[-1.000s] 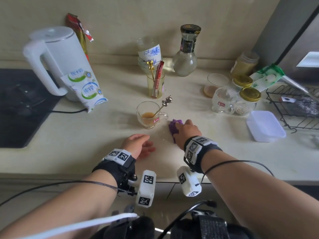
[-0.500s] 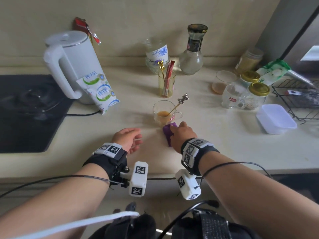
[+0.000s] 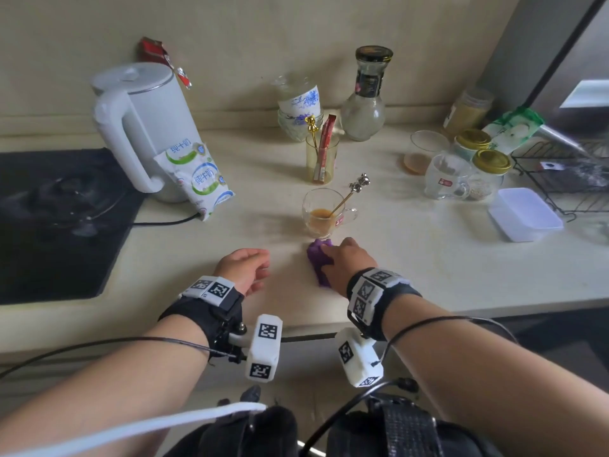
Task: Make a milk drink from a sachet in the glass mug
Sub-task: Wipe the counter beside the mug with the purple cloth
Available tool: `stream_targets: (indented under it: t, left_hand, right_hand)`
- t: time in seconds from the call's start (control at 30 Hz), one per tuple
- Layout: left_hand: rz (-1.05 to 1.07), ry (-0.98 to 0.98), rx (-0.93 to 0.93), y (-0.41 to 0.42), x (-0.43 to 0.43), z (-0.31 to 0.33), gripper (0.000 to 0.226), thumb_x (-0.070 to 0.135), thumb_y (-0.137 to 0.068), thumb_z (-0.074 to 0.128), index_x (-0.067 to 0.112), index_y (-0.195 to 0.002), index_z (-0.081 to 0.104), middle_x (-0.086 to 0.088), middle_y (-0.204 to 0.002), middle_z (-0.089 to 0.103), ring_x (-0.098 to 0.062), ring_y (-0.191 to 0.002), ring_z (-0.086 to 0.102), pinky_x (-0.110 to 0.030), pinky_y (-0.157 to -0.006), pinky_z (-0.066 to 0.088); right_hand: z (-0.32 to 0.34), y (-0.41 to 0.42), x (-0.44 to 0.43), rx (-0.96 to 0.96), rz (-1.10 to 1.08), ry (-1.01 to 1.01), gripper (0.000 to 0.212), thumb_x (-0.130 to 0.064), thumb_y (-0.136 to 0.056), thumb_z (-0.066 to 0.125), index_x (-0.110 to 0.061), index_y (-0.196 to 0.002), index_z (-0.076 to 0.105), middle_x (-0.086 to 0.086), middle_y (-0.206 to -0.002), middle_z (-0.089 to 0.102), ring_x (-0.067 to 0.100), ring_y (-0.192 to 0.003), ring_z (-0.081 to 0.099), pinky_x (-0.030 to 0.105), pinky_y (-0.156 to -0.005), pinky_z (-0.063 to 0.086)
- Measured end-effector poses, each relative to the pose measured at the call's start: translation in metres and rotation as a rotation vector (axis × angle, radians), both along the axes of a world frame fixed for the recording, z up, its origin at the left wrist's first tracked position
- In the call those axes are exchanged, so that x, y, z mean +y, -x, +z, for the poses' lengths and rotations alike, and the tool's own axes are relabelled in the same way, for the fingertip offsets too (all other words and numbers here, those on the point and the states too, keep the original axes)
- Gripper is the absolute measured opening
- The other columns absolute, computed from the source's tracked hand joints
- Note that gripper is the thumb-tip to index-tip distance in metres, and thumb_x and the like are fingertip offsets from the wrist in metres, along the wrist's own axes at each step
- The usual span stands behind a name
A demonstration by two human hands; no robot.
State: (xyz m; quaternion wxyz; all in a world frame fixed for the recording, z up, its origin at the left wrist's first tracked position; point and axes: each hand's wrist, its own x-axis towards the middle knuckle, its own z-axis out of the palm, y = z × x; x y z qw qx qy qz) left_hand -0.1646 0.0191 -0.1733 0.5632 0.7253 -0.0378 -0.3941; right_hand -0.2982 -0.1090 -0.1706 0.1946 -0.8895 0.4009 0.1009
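Smooth pale surface, white plastic kettle back left, floppy milk pouch leaning on it. The glass mug sits mid-surface: thin, light, probably slippery, tan liquid low inside, so I'd take its small right-side handle. Just in front, my right hand grips a soft bunched purple cloth; left hand rests loosely curled, empty. Thin metal spoon leans in the mug.

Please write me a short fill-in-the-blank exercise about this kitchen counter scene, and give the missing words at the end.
The right hand holds a ____ cloth against the counter.
The milk pouch leans against the white ____.
A spoon stands in the glass ____, just behind the cloth.
Missing words: purple; kettle; mug.
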Motion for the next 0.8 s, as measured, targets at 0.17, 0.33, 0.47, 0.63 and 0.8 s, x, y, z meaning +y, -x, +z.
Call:
stream_targets:
  t: [0.17, 0.33, 0.47, 0.63, 0.8]
  left_hand:
    - [0.008, 0.018, 0.014, 0.01, -0.013, -0.002, 0.012, 0.009, -0.09, 0.061, 0.016, -0.081, 0.062, -0.004, -0.079, 0.064, -0.014, -0.07, 0.063, -0.024, -0.059, 0.046]
    - [0.064, 0.002, 0.012, 0.01, -0.015, -0.009, 0.015, 0.007, -0.092, 0.058, 0.015, -0.08, 0.06, -0.006, -0.076, 0.064, -0.011, -0.063, 0.063, -0.019, -0.05, 0.049]
    - [0.124, -0.013, 0.021, 0.011, -0.014, -0.016, 0.015, 0.008, -0.092, 0.058, 0.016, -0.078, 0.06, -0.005, -0.075, 0.064, -0.014, -0.067, 0.063, -0.022, -0.057, 0.049]
    - [0.166, -0.051, -0.008, 0.009, -0.015, -0.02, 0.015, 0.012, -0.089, 0.061, 0.02, -0.077, 0.061, 0.0, -0.071, 0.064, -0.01, -0.066, 0.065, -0.021, -0.054, 0.046]
    - [0.195, -0.078, -0.059, 0.013, -0.026, -0.018, 0.016, 0.012, -0.087, 0.062, 0.019, -0.072, 0.059, 0.0, -0.065, 0.061, -0.009, -0.053, 0.059, -0.014, -0.042, 0.044]
  right_hand:
    - [0.002, -0.003, 0.001, -0.012, 0.136, -0.031, 0.041, -0.025, -0.085, 0.054, -0.028, -0.125, 0.049, 0.005, -0.111, 0.043, 0.03, -0.102, 0.051, 0.031, -0.074, 0.039]
    - [-0.005, -0.008, 0.011, -0.089, 0.252, -0.134, 0.04, -0.025, -0.087, 0.055, -0.026, -0.128, 0.05, 0.004, -0.114, 0.049, 0.027, -0.1, 0.054, 0.03, -0.075, 0.041]
    - [-0.007, -0.002, -0.008, -0.056, 0.238, -0.122, 0.042, -0.027, -0.089, 0.053, -0.033, -0.13, 0.049, 0.002, -0.112, 0.047, 0.026, -0.1, 0.055, 0.029, -0.078, 0.043]
    - [-0.001, 0.008, -0.04, -0.076, 0.009, -0.075, 0.026, -0.031, -0.09, 0.049, -0.023, -0.114, 0.055, 0.004, -0.098, 0.049, 0.031, -0.097, 0.059, 0.034, -0.082, 0.05]
    - [-0.007, 0.002, -0.033, -0.046, 0.227, -0.059, 0.037, -0.029, -0.088, 0.052, -0.035, -0.125, 0.05, -0.003, -0.102, 0.043, 0.027, -0.099, 0.055, 0.029, -0.074, 0.042]
